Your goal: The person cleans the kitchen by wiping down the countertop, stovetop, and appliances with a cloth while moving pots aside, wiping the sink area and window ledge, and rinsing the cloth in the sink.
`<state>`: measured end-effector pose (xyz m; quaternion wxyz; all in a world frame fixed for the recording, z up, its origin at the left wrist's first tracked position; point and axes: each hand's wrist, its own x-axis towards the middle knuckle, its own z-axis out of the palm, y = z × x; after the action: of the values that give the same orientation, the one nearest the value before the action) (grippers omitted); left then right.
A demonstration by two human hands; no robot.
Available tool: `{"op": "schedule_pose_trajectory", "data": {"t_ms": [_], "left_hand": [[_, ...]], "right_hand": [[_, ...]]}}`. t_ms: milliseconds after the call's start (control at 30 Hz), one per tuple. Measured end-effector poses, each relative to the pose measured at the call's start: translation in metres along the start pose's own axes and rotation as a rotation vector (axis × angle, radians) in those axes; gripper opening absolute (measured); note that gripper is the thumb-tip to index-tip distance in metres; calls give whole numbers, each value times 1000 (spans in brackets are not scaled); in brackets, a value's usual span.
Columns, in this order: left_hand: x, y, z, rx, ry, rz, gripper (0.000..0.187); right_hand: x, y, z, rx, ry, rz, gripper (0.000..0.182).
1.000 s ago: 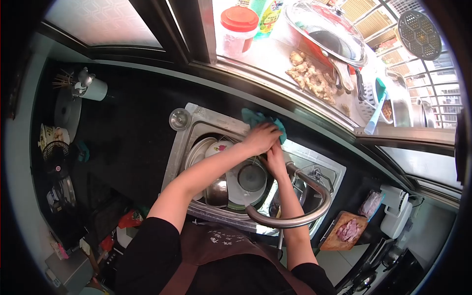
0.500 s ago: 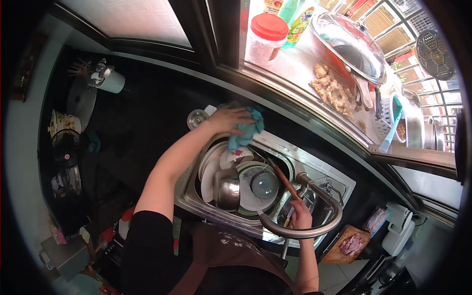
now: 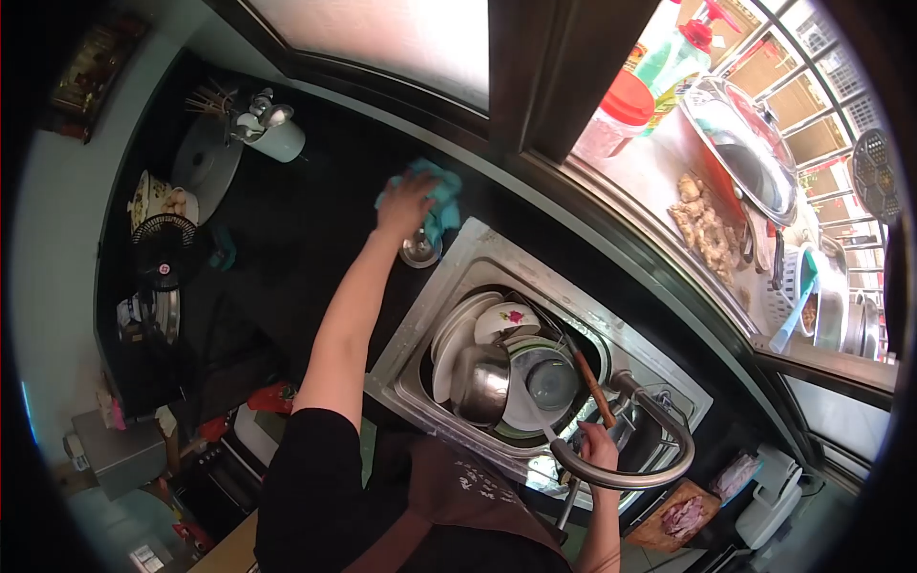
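Note:
My left hand (image 3: 409,202) is on a teal cloth (image 3: 442,205) on the black counter, just behind a small round metal dish (image 3: 419,250). My right hand (image 3: 598,451) has curled fingers at the sink's front right, beside the curved faucet (image 3: 630,480) and near the end of a brown wooden handle (image 3: 594,387); what it grips is hidden. In the sink basin sit a steel pot (image 3: 480,384), a white bowl with a red flower (image 3: 506,323), stacked plates (image 3: 458,334) and a round clear dish (image 3: 552,384).
Right of the sink are a cutting board (image 3: 650,520) with raw meat and a white appliance (image 3: 767,506). Ginger (image 3: 705,229), bottles and a glass lid (image 3: 740,143) stand on the window ledge. At the left are a utensil cup (image 3: 279,138) and a black fan (image 3: 162,253).
My left hand and the cloth have moved left from the sink's back edge to beyond the small metal dish. The view has shifted, and my right hand is slightly farther from the wooden handle.

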<state>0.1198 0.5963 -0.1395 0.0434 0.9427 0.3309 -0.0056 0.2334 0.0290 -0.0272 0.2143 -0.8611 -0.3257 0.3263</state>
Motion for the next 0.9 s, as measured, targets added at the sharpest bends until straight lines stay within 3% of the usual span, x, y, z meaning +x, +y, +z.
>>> {"op": "schedule_pose_trajectory", "data": {"t_ms": [133,200,300,333,400,533,600,667,800,867,900], "left_hand": [[-2,-78,9,32,10,-374,50],[-12,-121,14,-54,-56,-500,51],[-52,-171,45,-60,48,-597,55],[-69,-169,46,-48,69,-626,56],[-112,-149,52,-25,79,-572,59],[-177,-74,47,-96,124,-261,69],[-206,-13,30,-196,68,-280,82],[-222,31,37,-180,76,-294,91],[-185,65,41,-228,42,-284,91],[-155,66,35,-249,-24,-238,79],[-140,62,33,-257,-67,-213,75]], "right_hand": [[-4,2,2,-31,-2,9,35],[-6,3,3,-56,-34,43,36],[-14,5,4,-55,-32,32,40],[-16,5,6,-72,21,-7,27],[-22,19,17,-105,88,-105,26],[-31,19,18,-42,-17,-10,28],[-38,29,22,-20,19,46,27],[-44,50,24,-275,98,38,29],[-30,91,19,-301,210,47,25],[-9,100,6,-338,151,88,23],[1,100,1,-268,238,41,20]]}}
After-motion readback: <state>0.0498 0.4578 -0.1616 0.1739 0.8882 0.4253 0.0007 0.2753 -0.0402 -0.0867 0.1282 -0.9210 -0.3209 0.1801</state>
